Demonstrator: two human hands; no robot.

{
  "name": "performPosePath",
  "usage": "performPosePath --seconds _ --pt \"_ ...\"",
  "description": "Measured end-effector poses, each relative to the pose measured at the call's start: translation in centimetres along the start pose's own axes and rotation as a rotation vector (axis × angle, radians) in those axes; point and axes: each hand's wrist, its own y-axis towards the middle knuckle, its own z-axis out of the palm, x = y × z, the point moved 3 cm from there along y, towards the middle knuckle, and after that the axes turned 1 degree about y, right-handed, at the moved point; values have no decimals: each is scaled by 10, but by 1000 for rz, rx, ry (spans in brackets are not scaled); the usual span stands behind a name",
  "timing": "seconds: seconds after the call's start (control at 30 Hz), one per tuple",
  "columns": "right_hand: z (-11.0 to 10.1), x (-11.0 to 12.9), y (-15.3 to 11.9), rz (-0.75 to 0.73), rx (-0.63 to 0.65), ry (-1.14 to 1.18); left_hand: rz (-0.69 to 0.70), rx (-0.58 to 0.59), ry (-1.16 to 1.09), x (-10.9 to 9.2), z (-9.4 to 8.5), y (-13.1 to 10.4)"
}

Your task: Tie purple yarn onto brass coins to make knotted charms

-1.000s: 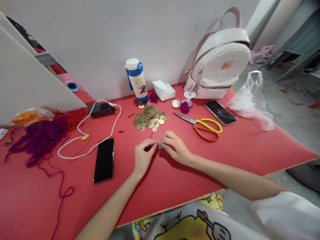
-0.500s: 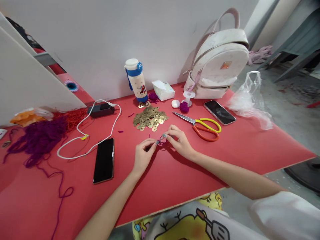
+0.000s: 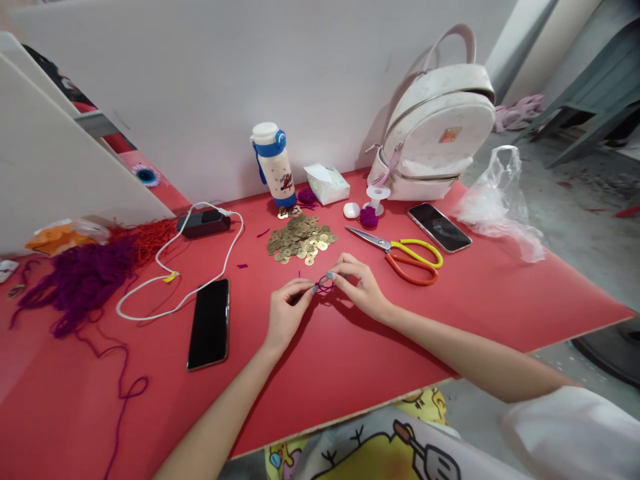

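Note:
Between my two hands, just above the red tabletop (image 3: pixel 310 373), is a small loop of purple yarn (image 3: pixel 326 285). My left hand (image 3: pixel 290 307) pinches its left side between thumb and forefinger. From the right, thumb and fingers of my right hand (image 3: pixel 360 287) close on the other side of the loop. Whether a coin hangs on the yarn is too small to tell. A pile of brass-coloured coins with holes (image 3: pixel 300 239) lies just beyond my hands. Scissors (image 3: pixel 400 253) with yellow and orange handles rest to the right, blades pointing left.
A phone (image 3: pixel 209 323) and white cable (image 3: pixel 150 317) lie left, near a tangle of purple yarn (image 3: pixel 85 280). Behind the coins stand a bottle (image 3: pixel 275 167), a tissue pack (image 3: pixel 333 187) and a spool (image 3: pixel 379 195). A backpack (image 3: pixel 435 133), second phone (image 3: pixel 440 227) and plastic bag (image 3: pixel 500 207) are right.
The purple loop between my fingers looks a little more spread open. Both hands stay pinched in nearly the same place. The whole view has shifted slightly.

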Motion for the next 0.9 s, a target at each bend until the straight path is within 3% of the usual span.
performPosePath --seconds 0.17,0.33,0.9 --pt "-5 -6 4 -24 8 -6 30 -24 10 -4 0 0" --pt "-2 -13 7 -79 120 -65 64 -4 24 -6 0 -2" --pt "-3 -12 8 -95 120 -38 102 7 46 -7 0 -3"
